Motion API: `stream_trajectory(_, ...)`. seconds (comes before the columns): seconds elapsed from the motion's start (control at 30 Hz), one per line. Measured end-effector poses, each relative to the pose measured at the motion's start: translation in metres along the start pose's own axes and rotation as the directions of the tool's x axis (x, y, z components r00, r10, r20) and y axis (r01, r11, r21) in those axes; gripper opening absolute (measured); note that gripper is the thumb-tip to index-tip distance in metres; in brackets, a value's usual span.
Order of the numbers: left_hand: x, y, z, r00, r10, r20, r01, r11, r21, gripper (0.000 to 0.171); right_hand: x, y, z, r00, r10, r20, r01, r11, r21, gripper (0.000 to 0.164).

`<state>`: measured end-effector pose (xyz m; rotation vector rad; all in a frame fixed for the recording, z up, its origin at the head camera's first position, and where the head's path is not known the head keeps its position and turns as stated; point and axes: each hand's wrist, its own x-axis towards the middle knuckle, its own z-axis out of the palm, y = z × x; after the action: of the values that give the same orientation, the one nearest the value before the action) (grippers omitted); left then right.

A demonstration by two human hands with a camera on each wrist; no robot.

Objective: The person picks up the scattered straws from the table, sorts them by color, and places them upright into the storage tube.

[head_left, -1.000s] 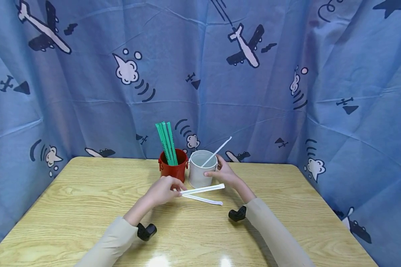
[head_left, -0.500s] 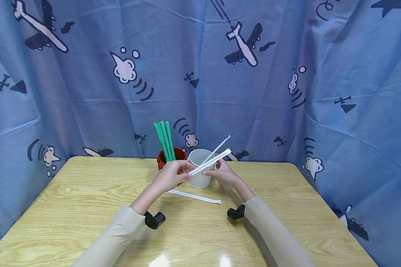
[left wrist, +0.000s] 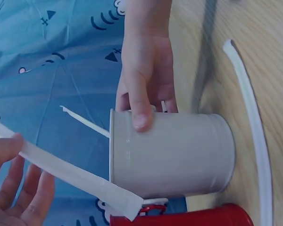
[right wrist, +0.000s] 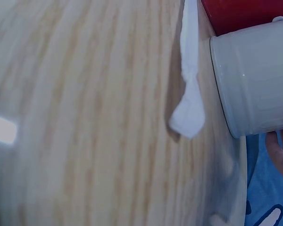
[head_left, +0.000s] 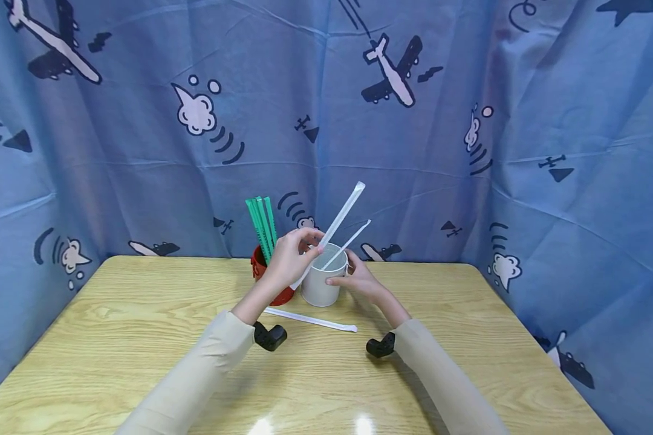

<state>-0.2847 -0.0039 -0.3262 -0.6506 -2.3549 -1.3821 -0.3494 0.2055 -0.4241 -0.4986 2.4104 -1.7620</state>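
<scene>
From the head camera, the left hand (head_left: pixel 289 257) pinches a long white paper-wrapped straw (head_left: pixel 338 219), which tilts up toward 1 o'clock with its lower end just outside the near rim of the white cylindrical metal cup (head_left: pixel 321 284). The right hand (head_left: pixel 359 279) holds that cup's side at 3 o'clock, fingers curled against its wall. A thinner white straw (head_left: pixel 348 244) already leans inside the cup. At the cup's 9 o'clock, touching it, stands a red metal cup (head_left: pixel 269 284) holding green wrapped straws (head_left: pixel 261 226). Another white wrapped straw (head_left: pixel 310 319) lies flat on the light wooden counter (head_left: pixel 114 338), at 6 o'clock from both cups.

From the left wrist camera, the left grip (left wrist: pixel 16 183) has the flat wrapper between its fingers (the cup appears sideways here), and the right thumb presses the cup's wall near the rim.

From the right wrist camera, the cup (right wrist: pixel 254 80) meets the red one (right wrist: pixel 240 14), with the lying straw's crumpled end (right wrist: pixel 188 113) beside them.
</scene>
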Motion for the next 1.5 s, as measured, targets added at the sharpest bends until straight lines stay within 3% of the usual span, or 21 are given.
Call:
stream_trajectory(0.23,0.013,0.007,0.002,0.995,0.023,-0.101,-0.027,0.999,-0.033,0.024,0.0,-0.004,0.0,1.0,-0.001,0.027,0.0,1.0,0.019,0.087)
stream_trajectory(0.47,0.025,0.01,0.002,0.985,0.008,-0.171,-0.019,0.998,-0.063,0.023,-0.013,-0.029,0.003,0.999,-0.008,0.033,0.008,1.0,0.005,0.086)
stream_trajectory(0.63,0.03,0.009,0.005,0.977,0.007,-0.212,-0.025,0.996,-0.082,0.024,-0.003,-0.01,0.001,1.0,-0.014,0.023,0.014,1.0,0.007,0.09)
stream_trajectory(0.8,0.035,0.002,0.011,0.969,0.002,-0.247,-0.028,0.994,-0.101,0.025,-0.008,-0.019,0.003,1.0,0.005,0.018,-0.005,1.0,0.006,0.089)
stream_trajectory(0.87,0.035,-0.002,0.013,0.969,-0.009,-0.247,-0.018,0.994,-0.108,0.025,-0.014,-0.028,0.004,1.0,0.015,0.021,-0.015,1.0,0.015,0.088)
stream_trajectory(1.1,0.029,-0.013,0.022,0.98,-0.023,-0.196,-0.001,0.993,-0.12,0.025,-0.016,-0.029,0.004,0.999,0.018,0.032,-0.018,1.0,0.012,0.087)
stream_trajectory(1.33,0.024,-0.025,0.031,0.988,-0.016,-0.153,0.003,0.996,-0.084,0.023,-0.002,-0.002,0.0,1.0,0.009,0.023,-0.01,1.0,0.009,0.089)
stream_trajectory(1.5,0.021,-0.033,0.037,0.991,-0.017,-0.136,0.01,0.999,-0.053,0.023,-0.001,0.001,0.001,1.0,-0.005,0.009,0.004,1.0,0.015,0.087)
